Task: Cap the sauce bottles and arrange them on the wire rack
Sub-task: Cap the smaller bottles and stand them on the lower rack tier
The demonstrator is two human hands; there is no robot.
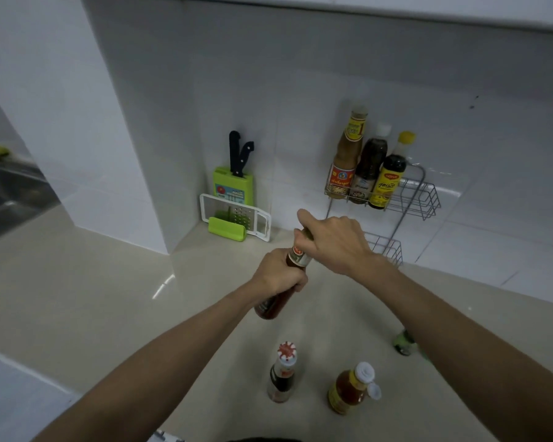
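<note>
1. Hands. My left hand is wrapped round the body of the held bottle, fingers curled about the glass below the neck label. My right hand is curled over the top of the same bottle and covers the cap. I cannot tell whether the cap is seated, as the hand hides it.

2. Held bottle. It is lifted off the counter and tilted, with the base toward me and to the left and the neck away and to the right. Its long axis points roughly at the wire rack.

3. Rack. It stands against the tiled wall, ahead and to the right of both hands, and the right hand is the nearer one. The upper tier carries three bottles crowded at its left end: a tan-capped bottle, a white-capped bottle and a yellow-capped bottle. The right part of that tier shows bare wire. In my judgement the held bottle must be brought upright before it goes in. A right-hand carry is the shorter path to the space beside the yellow-capped bottle.

4. Counter, near me. A red-capped bottle stands beside a flip-top bottle whose white lid hangs open, so it is not yet capped. A green-topped item is partly hidden behind my right forearm; I cannot identify it.

5. Corner. A knife block and a slicer sit left of the rack, off the carry path
</note>
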